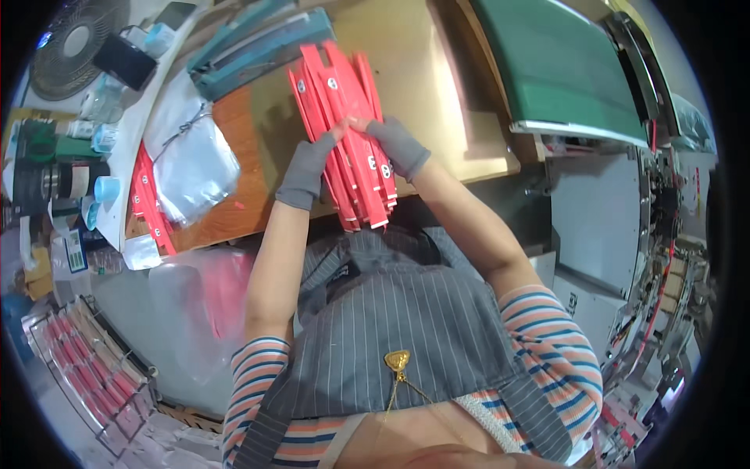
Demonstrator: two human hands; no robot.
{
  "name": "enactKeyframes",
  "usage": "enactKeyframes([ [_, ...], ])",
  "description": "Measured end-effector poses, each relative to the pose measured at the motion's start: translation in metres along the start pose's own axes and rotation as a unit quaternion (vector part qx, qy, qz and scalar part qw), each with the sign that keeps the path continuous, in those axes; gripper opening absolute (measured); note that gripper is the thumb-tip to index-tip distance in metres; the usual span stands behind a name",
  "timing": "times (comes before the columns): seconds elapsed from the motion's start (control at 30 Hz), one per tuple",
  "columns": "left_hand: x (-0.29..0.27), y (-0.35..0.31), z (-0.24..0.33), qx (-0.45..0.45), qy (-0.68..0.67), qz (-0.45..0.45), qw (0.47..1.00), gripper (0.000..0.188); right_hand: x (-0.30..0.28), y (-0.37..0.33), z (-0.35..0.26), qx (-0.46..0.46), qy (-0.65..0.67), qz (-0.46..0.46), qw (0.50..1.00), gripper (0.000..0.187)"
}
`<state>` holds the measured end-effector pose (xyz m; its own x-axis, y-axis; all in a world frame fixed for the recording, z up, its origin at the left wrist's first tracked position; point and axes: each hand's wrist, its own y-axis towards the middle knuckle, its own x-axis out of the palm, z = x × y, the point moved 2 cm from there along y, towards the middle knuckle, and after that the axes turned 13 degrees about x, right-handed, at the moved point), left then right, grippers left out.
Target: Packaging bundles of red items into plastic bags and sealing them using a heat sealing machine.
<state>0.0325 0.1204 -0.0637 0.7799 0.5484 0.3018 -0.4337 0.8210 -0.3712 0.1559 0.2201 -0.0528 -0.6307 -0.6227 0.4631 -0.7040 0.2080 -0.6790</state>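
A thick bundle of long, flat red strips (349,170) with small white marks is held up in front of my apron. My left hand (311,162), in a grey fingerless glove, grips its left side. On the other side, my right hand (396,145), gloved the same way, closes round the bundle, and both thumbs press on its top face. The strips are uneven at both ends, some sticking out further than others. Most of my fingers are hidden behind the bundle.
Clear plastic bags (195,168) lie on the wooden table (238,117), with more red strips (148,199) beside them. Blue trays (262,51) stand at the back. A green-topped surface (566,66) is at right. At lower left, a wire rack (90,367) holds red packs.
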Motion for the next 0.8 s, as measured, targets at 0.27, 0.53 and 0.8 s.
enactKeyframes([
  [0.27,0.005,-0.024,0.099,0.361,0.094,-0.132,0.918,0.059,0.046,-0.040,-0.077,-0.317,-0.128,-0.142,0.929,0.071],
  [0.53,0.007,-0.003,0.070,0.326,0.188,-0.189,0.907,0.079,0.053,-0.030,-0.062,-0.440,-0.259,-0.107,0.853,0.103],
  [0.8,-0.010,-0.047,0.025,0.045,-0.265,-0.266,0.926,0.063,0.095,-0.038,-0.065,-0.251,-0.245,-0.114,0.930,0.054],
])
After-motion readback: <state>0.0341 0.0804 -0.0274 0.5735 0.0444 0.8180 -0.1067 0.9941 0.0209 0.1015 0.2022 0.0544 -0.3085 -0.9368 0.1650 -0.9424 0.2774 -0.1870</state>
